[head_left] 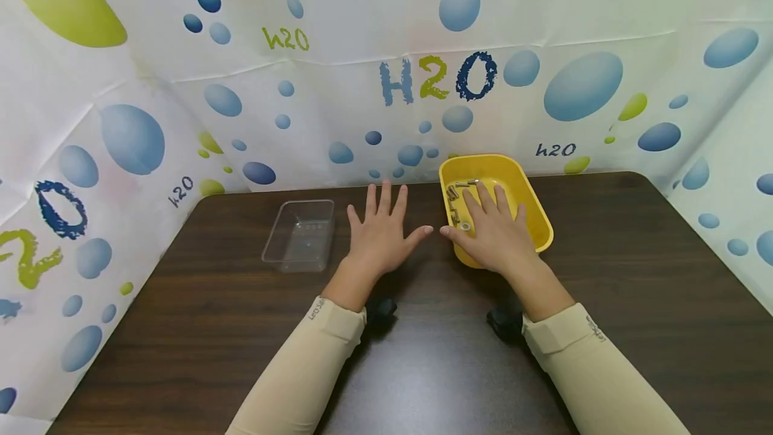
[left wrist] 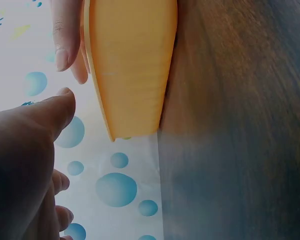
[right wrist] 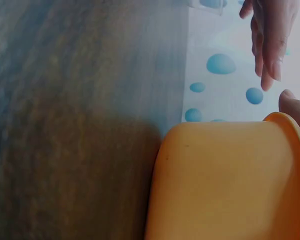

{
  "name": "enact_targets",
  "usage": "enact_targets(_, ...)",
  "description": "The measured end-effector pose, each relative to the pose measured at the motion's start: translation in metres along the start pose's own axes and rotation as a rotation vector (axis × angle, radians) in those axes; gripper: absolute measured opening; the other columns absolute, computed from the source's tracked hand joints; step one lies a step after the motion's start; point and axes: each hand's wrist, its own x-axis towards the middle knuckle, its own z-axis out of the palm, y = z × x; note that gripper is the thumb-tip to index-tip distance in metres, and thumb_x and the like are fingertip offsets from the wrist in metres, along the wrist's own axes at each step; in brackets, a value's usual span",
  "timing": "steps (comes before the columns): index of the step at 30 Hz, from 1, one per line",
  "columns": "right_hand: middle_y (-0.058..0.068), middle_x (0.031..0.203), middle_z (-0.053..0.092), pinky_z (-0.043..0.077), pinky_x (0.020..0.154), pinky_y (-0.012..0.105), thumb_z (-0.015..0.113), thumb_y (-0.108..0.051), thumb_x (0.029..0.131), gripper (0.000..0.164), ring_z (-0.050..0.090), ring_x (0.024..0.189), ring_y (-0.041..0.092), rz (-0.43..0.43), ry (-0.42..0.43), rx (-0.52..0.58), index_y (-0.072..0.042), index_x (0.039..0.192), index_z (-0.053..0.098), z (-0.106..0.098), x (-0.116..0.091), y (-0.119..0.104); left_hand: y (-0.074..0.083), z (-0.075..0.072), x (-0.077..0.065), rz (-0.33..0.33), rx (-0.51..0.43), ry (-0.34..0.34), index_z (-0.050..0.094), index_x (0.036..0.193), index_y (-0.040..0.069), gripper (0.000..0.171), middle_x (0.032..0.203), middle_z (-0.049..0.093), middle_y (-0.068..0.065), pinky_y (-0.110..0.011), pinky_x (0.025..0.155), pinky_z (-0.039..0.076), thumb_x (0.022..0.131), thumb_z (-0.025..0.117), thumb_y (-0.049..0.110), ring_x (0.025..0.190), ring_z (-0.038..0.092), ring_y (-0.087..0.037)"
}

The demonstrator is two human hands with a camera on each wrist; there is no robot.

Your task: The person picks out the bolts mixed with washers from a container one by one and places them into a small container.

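My left hand (head_left: 379, 237) is spread flat in the air over the middle of the table, holding nothing, between a clear plastic box and a yellow tray. Above the yellow tray (head_left: 534, 220), my right hand (head_left: 498, 230) is spread with straight fingers and grips nothing. Along the tray's left side lie small metal parts: a bolt (head_left: 466, 184), a washer (head_left: 465, 226) and several more pieces, partly hidden by the right hand. In the left wrist view the tray's side wall (left wrist: 132, 70) stands beyond the left thumb (left wrist: 60, 110). The right thumb (right wrist: 292, 105) shows near the tray's rim in the right wrist view.
The clear plastic box (head_left: 300, 237) stands on the dark wooden table (head_left: 181, 327), left of the left hand. Behind the table hangs a white curtain (head_left: 338, 99) with blue and green drops. Dark wrist devices (head_left: 506, 322) sit under both forearms.
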Motion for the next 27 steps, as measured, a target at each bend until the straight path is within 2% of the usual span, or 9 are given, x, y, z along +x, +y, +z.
enact_targets(7, 0.015, 0.166, 0.009, 0.003, 0.110, 0.076, 0.033, -0.080, 0.088, 0.097, 0.000, 0.150, 0.043, -0.008, -0.013, 0.028, -0.015, 0.159, 0.019, -0.002, 0.001, 0.004, 0.001, -0.002, 0.000, 0.025, -0.014, -0.007, 0.005, 0.160, 0.027, 0.092, 0.167, -0.004, -0.006, -0.070, 0.115, 0.004, 0.090, 0.038, 0.076, 0.153, -0.009, -0.033)
enact_targets(12, 0.016, 0.164, 0.015, 0.007, 0.110, 0.076, 0.036, -0.075, 0.091, 0.092, 0.006, 0.150, 0.044, -0.023, -0.016, 0.069, -0.015, 0.158, 0.021, -0.012, 0.011, 0.005, 0.000, -0.006, 0.000, 0.053, -0.069, 0.024, 0.008, 0.160, 0.026, 0.091, 0.167, 0.002, -0.007, -0.067, 0.117, 0.007, 0.091, 0.039, 0.075, 0.153, -0.004, -0.031)
enact_targets(20, 0.018, 0.154, 0.040, 0.028, 0.116, 0.057, 0.051, -0.057, 0.096, 0.076, 0.036, 0.142, 0.039, -0.036, -0.065, 0.178, -0.007, 0.152, 0.036, -0.029, 0.026, 0.021, 0.013, -0.004, -0.001, 0.146, -0.234, 0.024, 0.015, 0.160, 0.020, 0.087, 0.167, 0.007, -0.005, -0.058, 0.120, 0.016, 0.094, 0.041, 0.070, 0.153, 0.010, -0.028)
enact_targets(23, 0.018, 0.146, 0.050, 0.033, 0.113, 0.056, 0.054, -0.048, 0.098, 0.065, 0.044, 0.136, 0.038, -0.034, -0.101, 0.213, -0.006, 0.147, 0.046, -0.031, 0.031, 0.023, 0.022, -0.001, -0.003, 0.186, -0.292, -0.005, 0.020, 0.159, 0.016, 0.086, 0.166, 0.011, -0.006, -0.054, 0.120, 0.021, 0.094, 0.043, 0.068, 0.153, 0.014, -0.027)
enact_targets(27, 0.018, 0.129, 0.063, 0.044, 0.105, 0.053, 0.060, -0.038, 0.097, 0.053, 0.058, 0.120, 0.035, -0.034, -0.141, 0.228, -0.004, 0.138, 0.056, -0.028, 0.039, 0.023, 0.035, 0.007, -0.006, 0.220, -0.356, -0.051, 0.022, 0.158, 0.013, 0.085, 0.166, 0.015, -0.006, -0.051, 0.118, 0.028, 0.095, 0.044, 0.066, 0.151, 0.020, -0.026)
